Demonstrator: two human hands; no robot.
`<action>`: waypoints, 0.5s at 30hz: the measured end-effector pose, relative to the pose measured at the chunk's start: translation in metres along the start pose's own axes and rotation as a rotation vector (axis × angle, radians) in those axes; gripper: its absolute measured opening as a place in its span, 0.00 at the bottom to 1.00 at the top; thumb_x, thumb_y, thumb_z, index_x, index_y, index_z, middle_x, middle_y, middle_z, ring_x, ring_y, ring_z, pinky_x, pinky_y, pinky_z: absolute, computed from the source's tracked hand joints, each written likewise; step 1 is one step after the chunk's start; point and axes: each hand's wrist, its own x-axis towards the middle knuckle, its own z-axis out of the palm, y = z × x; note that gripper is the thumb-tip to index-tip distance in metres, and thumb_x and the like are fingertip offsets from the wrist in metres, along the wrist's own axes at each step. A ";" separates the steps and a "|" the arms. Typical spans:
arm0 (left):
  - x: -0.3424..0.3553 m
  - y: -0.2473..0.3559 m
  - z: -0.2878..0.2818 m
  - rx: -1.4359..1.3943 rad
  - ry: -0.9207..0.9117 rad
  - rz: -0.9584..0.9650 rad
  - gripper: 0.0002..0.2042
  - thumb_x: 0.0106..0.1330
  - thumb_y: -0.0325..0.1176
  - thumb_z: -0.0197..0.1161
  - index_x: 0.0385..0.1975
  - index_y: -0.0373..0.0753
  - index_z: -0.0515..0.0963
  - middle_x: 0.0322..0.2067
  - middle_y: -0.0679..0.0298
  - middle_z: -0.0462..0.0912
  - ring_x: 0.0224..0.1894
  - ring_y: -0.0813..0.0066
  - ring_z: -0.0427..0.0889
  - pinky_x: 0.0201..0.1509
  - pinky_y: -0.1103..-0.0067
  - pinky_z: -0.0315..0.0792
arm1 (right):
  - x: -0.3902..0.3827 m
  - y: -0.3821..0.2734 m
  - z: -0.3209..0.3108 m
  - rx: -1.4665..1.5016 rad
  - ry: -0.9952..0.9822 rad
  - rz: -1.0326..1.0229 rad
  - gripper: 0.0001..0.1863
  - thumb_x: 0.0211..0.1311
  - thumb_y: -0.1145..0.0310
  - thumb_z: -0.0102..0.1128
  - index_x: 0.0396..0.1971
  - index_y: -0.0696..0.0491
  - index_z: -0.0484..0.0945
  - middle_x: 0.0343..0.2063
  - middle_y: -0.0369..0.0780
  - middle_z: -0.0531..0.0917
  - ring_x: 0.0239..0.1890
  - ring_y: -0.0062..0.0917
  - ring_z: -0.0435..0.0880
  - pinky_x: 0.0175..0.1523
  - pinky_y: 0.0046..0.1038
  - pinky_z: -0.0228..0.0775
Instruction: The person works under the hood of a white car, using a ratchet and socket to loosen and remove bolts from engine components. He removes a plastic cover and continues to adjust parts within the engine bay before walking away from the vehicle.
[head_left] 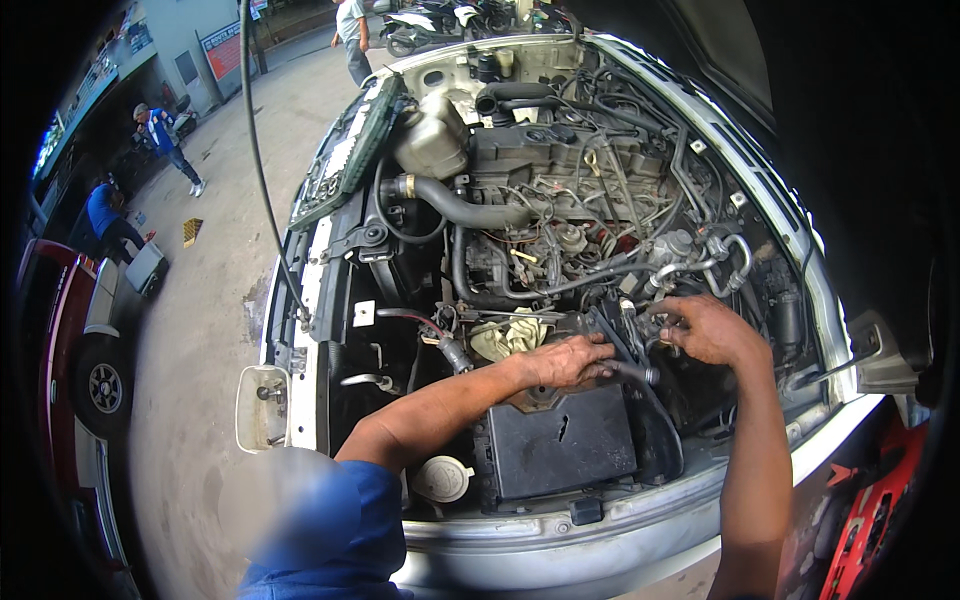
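Observation:
My left hand (pixel 570 360) reaches in from the lower left under a blue sleeve. Its fingers close around a dark hose (pixel 632 372), whose open end sticks out to the right. Just in front sits a black box-shaped cover (pixel 565 445) with a crack in its top. A crumpled pale-yellow cloth (pixel 508 336) lies beyond my left wrist. My right hand (pixel 705 330) is over the right side of the engine bay, its fingers curled among hoses and fittings. What those fingers grip is hidden. Past both hands is the engine (pixel 560 190), covered in pipes and wires.
A thin rod (pixel 253 130) rises at the left of the bay. A cloudy plastic tank (pixel 435 140) and thick grey hose (pixel 450 203) are farther back. A round cream cap (pixel 443 479) is near the front edge. Several people, a red vehicle (pixel 50 300) and parked motorcycles (pixel 425 28) are around.

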 end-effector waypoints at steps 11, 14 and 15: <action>0.006 0.000 0.001 0.146 -0.064 0.153 0.14 0.72 0.37 0.63 0.49 0.34 0.74 0.38 0.48 0.81 0.42 0.46 0.83 0.45 0.60 0.78 | 0.003 0.017 0.011 -0.107 0.104 -0.123 0.22 0.65 0.62 0.63 0.57 0.51 0.79 0.52 0.53 0.83 0.59 0.46 0.79 0.65 0.41 0.69; 0.004 0.007 0.000 0.067 -0.103 -0.144 0.13 0.72 0.36 0.63 0.49 0.35 0.74 0.43 0.45 0.79 0.44 0.40 0.80 0.47 0.57 0.75 | 0.003 0.018 0.012 -0.113 0.063 -0.051 0.22 0.67 0.61 0.62 0.60 0.48 0.78 0.53 0.50 0.82 0.60 0.44 0.78 0.66 0.41 0.68; 0.007 0.008 0.000 -0.077 -0.068 -0.352 0.15 0.74 0.39 0.61 0.50 0.34 0.75 0.46 0.48 0.82 0.44 0.50 0.84 0.45 0.61 0.78 | 0.003 0.018 0.012 -0.116 0.065 -0.069 0.23 0.68 0.61 0.61 0.61 0.47 0.77 0.53 0.49 0.82 0.60 0.43 0.77 0.65 0.41 0.68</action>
